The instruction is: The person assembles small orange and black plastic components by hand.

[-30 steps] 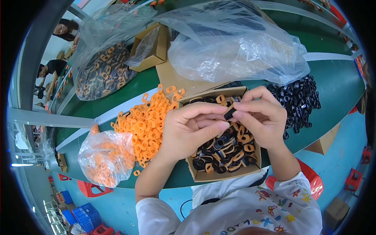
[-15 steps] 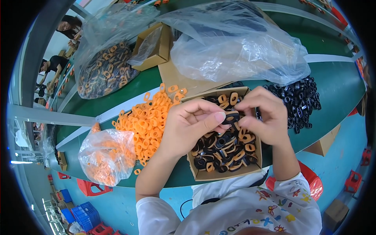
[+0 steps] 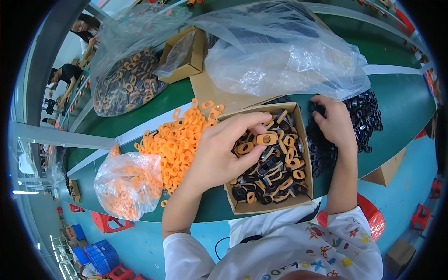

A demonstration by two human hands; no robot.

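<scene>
Above an open cardboard box [image 3: 305, 161], my left hand [image 3: 219, 151] pinches an orange oval ring [image 3: 267, 138] between thumb and a bent finger, with the index finger stretched out over it. The box is filled with black pieces fitted with orange rings [image 3: 275, 182]. My right hand [image 3: 337, 123] reaches into the loose black pieces [image 3: 361, 114] right of the box. Its thumb and index finger are apart, with black pieces showing between them. Left of the box, bright orange rings [image 3: 179, 149] lie heaped beside my left forearm.
A clear bag [image 3: 128, 186] of orange rings sits at the left table edge. Behind are a bag of mixed pieces [image 3: 128, 84], a small cardboard box [image 3: 191, 60] and a large clear plastic bag [image 3: 289, 65]. A metal post [image 3: 65, 137] crosses at left. Other people work far left.
My right hand has left the piece both hands were on and moved right to the black pile. My left hand stays over the box, now with an orange ring at its fingertips.
</scene>
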